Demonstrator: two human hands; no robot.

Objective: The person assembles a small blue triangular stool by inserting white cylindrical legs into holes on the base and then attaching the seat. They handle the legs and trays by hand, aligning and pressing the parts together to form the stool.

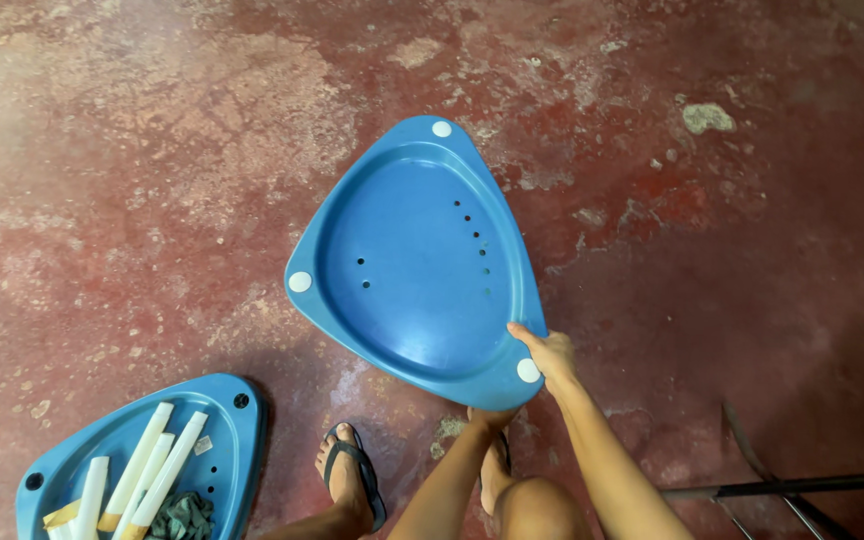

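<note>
Blue triangular seat shell [417,262], tilted above red floor [152,150], near corner pinched by right hand [549,355], left hand [492,416] beneath, grip unclear; best supported under rim for level carry

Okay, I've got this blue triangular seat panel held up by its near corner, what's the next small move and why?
Probably lower the blue panel flat onto the red floor. Both hands grip only its near corner: the right hand at the edge, the left hand underneath, largely hidden. The rest is unsupported.

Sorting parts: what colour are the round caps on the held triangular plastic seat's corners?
White round caps on the blue triangular plastic seat; head view.
</note>
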